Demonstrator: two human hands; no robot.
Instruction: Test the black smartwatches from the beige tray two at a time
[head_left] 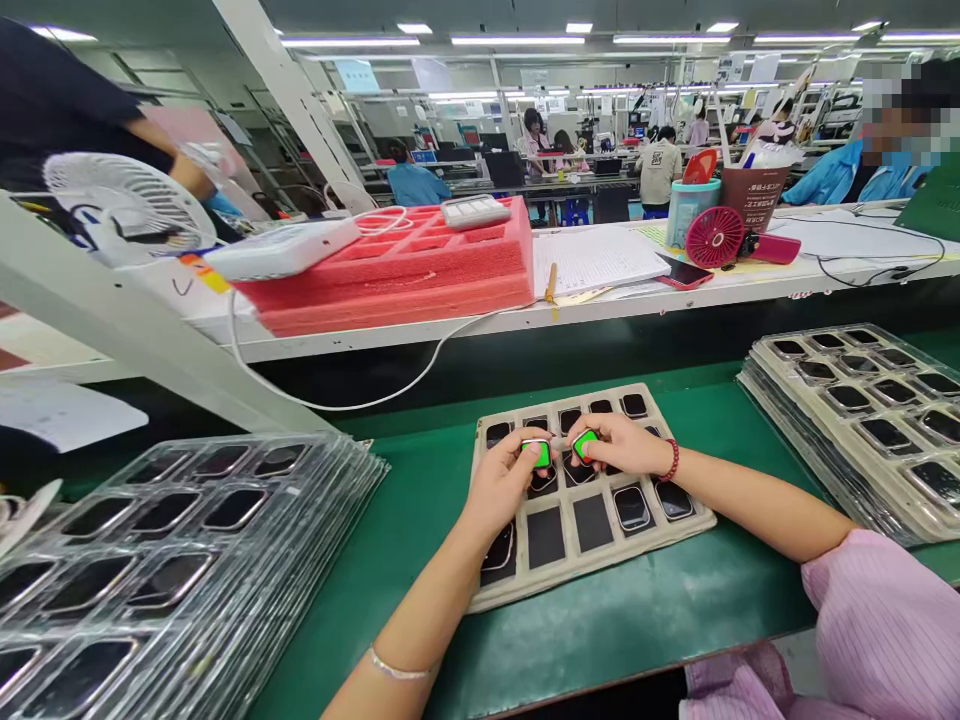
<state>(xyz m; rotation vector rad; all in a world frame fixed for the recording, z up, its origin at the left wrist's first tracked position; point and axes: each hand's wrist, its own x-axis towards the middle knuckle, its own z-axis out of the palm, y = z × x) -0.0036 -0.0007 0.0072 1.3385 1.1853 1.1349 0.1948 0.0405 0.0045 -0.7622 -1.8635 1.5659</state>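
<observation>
Both hands are over a beige tray [592,570] with square compartments, on the green table. My left hand [501,485] grips a watch with a lit green screen [537,455], thumb on its face. Just to the right, my right hand [619,445] pinches a second green-lit watch [584,443]. The two watches are side by side, a small gap between them. Dark-screened watches [631,508] lie in many compartments; two compartments in the front row [546,538] hold none.
Stacked clear trays of watches stand at the left [300,560] and right [847,450]. Behind is a white shelf [420,340] with red foam [420,275], a white fan [127,205], a pink fan [716,238], papers and a phone [684,272]. A white cable [360,408] hangs down. People sit beyond.
</observation>
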